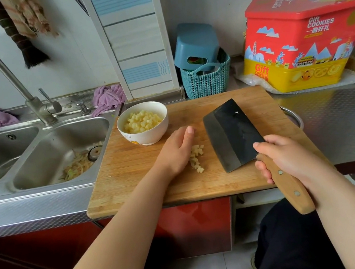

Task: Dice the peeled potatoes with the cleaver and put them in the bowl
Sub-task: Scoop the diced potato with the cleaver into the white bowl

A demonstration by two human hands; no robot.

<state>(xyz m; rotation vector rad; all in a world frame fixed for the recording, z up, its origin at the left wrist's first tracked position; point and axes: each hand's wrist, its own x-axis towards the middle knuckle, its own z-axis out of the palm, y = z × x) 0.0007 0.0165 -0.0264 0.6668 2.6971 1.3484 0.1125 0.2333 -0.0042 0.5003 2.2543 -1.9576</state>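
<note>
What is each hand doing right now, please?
Left hand: open, straight fingers resting against the diced potato on the board.
Right hand: closed, holding the cleaver by its handle.

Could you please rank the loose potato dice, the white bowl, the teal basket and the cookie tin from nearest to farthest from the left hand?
From the left hand:
1. Potato dice, against its right edge.
2. White bowl, just behind, to the left.
3. Teal basket, behind the board.
4. Cookie tin, far right.

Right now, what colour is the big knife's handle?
Light brown wood with two small metal rivets, on the wooden-handled cleaver that the right hand grips; the head view shows it.
</note>
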